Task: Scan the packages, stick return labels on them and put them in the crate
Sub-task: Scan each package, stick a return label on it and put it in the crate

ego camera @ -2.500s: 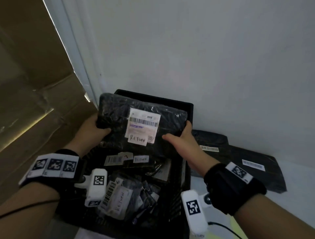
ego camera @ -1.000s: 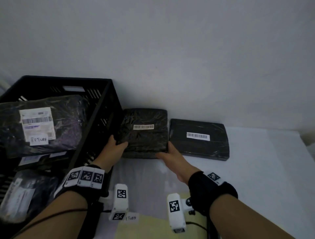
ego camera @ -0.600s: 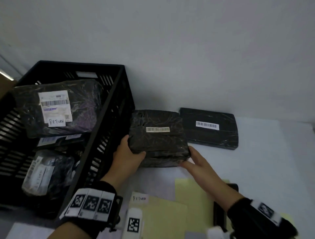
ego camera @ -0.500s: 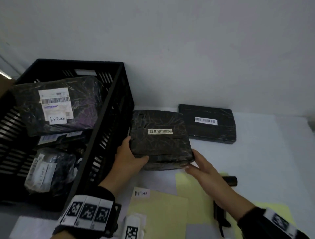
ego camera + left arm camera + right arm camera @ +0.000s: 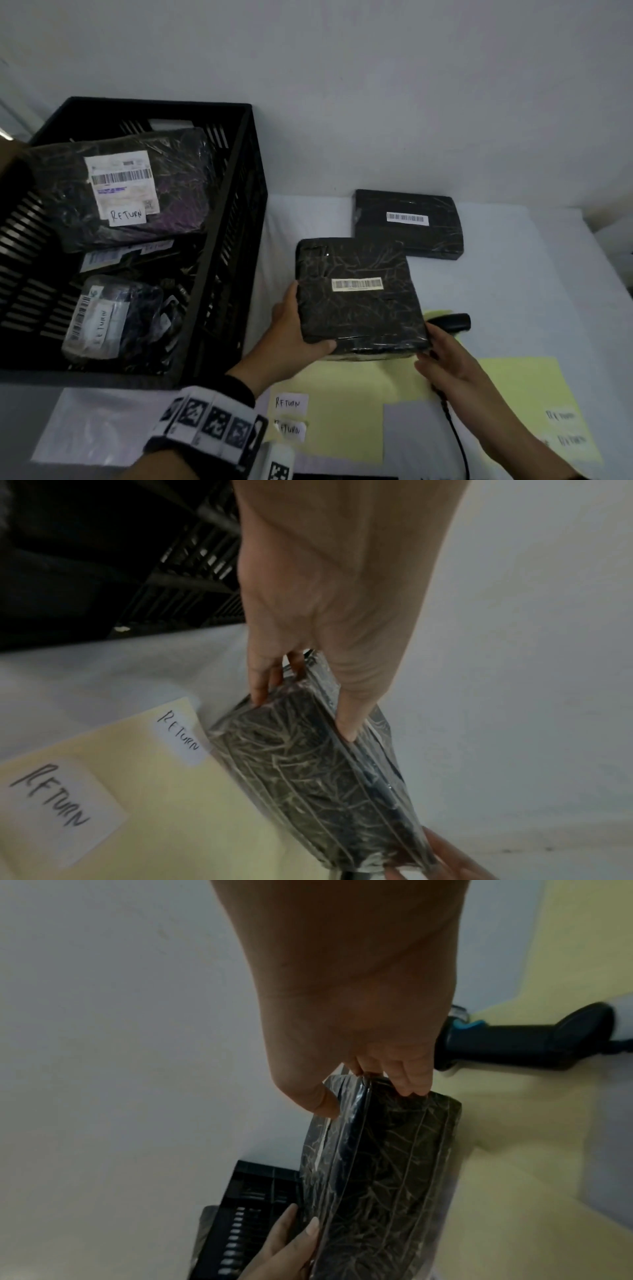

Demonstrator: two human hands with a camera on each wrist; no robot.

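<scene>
A black film-wrapped package with a barcode sticker on top is held between both hands, low over the table to the right of the crate. My left hand grips its near left edge, thumb on top and fingers underneath. My right hand holds the near right corner, its thumb on the upper face. The black slatted crate at left holds several wrapped packages marked RETURN. A second black package with a barcode lies by the wall. Handwritten RETURN labels sit on a yellow sheet.
A black handheld scanner lies on the table just beyond my right hand, its cable trailing toward me. More RETURN labels sit on the yellow sheet at right. The white wall runs close behind the crate and packages.
Both hands left the labelled package in the crate and took hold of the package beside it. That package has since moved away from the wall, toward me and over the yellow sheet.
</scene>
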